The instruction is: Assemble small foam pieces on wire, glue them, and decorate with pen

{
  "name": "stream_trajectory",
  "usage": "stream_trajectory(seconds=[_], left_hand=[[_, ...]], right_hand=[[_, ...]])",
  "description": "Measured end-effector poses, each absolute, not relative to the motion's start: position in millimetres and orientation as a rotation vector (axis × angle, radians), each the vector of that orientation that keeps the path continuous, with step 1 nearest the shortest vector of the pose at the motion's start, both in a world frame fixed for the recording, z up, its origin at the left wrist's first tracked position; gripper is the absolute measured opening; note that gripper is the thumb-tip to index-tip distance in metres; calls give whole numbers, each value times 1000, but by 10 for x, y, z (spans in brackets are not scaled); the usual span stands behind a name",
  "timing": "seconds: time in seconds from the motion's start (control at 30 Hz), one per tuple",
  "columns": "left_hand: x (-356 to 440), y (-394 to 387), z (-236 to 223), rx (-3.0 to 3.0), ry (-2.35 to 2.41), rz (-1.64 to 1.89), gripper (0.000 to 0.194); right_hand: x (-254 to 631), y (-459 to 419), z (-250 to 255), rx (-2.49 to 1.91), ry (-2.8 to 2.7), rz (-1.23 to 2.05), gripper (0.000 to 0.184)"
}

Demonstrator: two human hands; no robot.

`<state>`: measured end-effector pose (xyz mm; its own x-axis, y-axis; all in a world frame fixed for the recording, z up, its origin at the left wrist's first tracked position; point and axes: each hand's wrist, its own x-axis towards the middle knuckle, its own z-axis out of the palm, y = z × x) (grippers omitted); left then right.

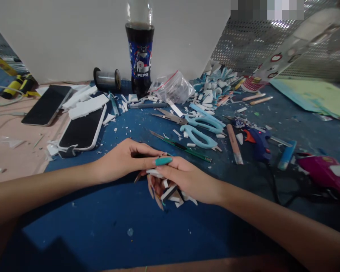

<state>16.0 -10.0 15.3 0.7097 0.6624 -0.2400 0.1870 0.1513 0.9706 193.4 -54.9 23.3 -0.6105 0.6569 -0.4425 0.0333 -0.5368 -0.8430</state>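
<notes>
My right hand (191, 177) curls over a small piece built of white foam strips (172, 193), gripping it just above the blue mat (107, 223). My left hand (121, 160) lies palm down, its fingertips meeting the right hand's thumb and the top of the white piece. What the left fingers pinch is hidden. A green-handled craft knife (184, 146) lies just beyond both hands, and light blue scissors (198, 128) lie past it.
A Pepsi bottle (139, 49) stands at the back centre beside a wire spool (107, 79) and a plastic bag (172, 87). Two phones (47, 104) (82, 130) lie at left. A blue glue gun (259, 143) and a pink tool (323, 172) lie at right. Foam scraps (215, 85) litter the mat.
</notes>
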Motion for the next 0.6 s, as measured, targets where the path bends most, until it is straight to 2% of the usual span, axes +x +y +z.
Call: stream_trajectory(seconds=[0.3, 0.4, 0.5, 0.6], left_hand=[[248, -167, 185, 1040, 701, 391, 22], [263, -209, 178, 1016, 652, 401, 21], [247, -249, 143, 1050, 618, 507, 24], [203, -249, 107, 1301, 620, 743, 14]], right_hand=[[1940, -519, 228, -989, -1297, 2167, 39], [1931, -527, 210, -959, -1235, 2186, 35], [1923, -539, 218, -945, -1144, 2245, 33], [1931, -546, 245, -921, -1012, 2322, 36]])
